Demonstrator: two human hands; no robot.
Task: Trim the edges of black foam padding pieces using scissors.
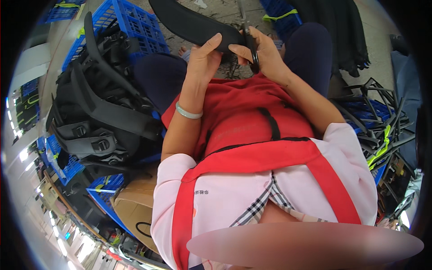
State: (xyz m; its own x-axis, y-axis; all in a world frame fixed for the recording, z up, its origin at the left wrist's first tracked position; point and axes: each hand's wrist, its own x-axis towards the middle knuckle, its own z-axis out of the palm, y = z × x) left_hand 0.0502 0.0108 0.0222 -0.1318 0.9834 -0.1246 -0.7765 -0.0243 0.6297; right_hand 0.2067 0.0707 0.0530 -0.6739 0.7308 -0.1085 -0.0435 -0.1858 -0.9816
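My left hand grips the end part of a long, curved black padded strap, its thumb pressed on top and the other fingers hidden underneath. Scissors with black handles are held in my right hand, right beside the strap's end, blades pointing away from me. Whether the blades touch the strap I cannot tell. Both hands are above my lap, over a red apron.
At left, a blue crate stands by a pile of black shoulder straps with buckles. A cardboard box is nearer. On the right lie thin black strips and black cloth. Dark scraps litter the floor.
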